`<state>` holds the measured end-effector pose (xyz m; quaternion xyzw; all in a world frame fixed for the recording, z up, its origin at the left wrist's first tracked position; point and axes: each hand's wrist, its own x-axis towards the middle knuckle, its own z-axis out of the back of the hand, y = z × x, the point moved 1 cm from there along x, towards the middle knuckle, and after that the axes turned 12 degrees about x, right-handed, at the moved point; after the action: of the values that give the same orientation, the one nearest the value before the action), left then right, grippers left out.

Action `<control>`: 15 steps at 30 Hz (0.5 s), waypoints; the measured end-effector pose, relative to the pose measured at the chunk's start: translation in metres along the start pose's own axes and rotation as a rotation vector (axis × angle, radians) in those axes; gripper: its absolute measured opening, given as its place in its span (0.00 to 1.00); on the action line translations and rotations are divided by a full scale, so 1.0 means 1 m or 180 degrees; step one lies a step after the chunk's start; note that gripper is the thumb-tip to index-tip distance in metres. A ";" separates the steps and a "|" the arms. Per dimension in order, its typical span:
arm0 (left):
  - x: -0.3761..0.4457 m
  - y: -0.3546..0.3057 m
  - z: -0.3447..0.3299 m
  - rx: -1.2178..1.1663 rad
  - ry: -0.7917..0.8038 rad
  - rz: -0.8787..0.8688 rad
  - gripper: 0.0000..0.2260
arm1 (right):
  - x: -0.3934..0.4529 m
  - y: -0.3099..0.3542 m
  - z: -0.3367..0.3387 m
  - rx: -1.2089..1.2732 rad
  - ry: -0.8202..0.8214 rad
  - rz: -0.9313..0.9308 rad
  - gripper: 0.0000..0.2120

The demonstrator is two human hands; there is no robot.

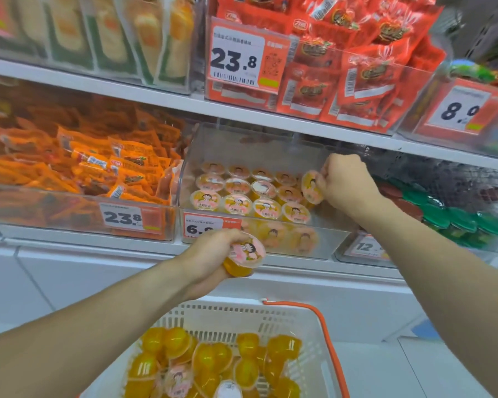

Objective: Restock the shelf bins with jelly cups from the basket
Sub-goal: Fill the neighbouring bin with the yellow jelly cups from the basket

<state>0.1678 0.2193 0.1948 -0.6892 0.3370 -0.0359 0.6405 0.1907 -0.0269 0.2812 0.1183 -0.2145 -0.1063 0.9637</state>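
Observation:
A clear shelf bin (325, 239) on the middle shelf holds rows of orange jelly cups (242, 193) with cartoon lids. Inside the bin at its right side, my right hand (347, 182) pinches one jelly cup (311, 186) tilted on its edge. In front of the bin, below its price tag, my left hand (210, 254) grips another jelly cup (246, 255) with its lid facing up and right. Directly below, the white basket (293, 317) with an orange handle contains several more jelly cups (213, 360), most lying upside down.
Left of the jelly bin stands a bin of orange snack packets (78, 165) priced 23.8. Green-lidded cups (454, 216) fill the bin to the right. The upper shelf carries red packets (354, 67) and green-and-yellow packs (98, 35). White shelf ledge runs under the bins.

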 end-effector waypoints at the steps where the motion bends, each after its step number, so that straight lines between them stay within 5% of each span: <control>1: 0.000 0.000 -0.001 -0.0027 -0.0033 0.0012 0.09 | 0.003 0.002 -0.005 -0.0243 0.0135 0.0041 0.13; 5: 0.004 0.001 -0.003 -0.0147 -0.0042 0.0031 0.09 | 0.003 0.012 -0.017 -0.0974 0.0525 0.0251 0.05; 8: 0.006 0.001 -0.003 -0.0153 -0.0078 0.0044 0.09 | 0.001 0.008 -0.031 -0.1103 0.0704 0.0174 0.07; 15: 0.008 0.003 -0.003 -0.0057 -0.0083 0.0079 0.13 | 0.002 -0.005 -0.054 -0.0395 0.0745 -0.0722 0.11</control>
<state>0.1718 0.2127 0.1896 -0.6911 0.3374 -0.0159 0.6390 0.2157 -0.0228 0.2330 0.0936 -0.0791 -0.2129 0.9694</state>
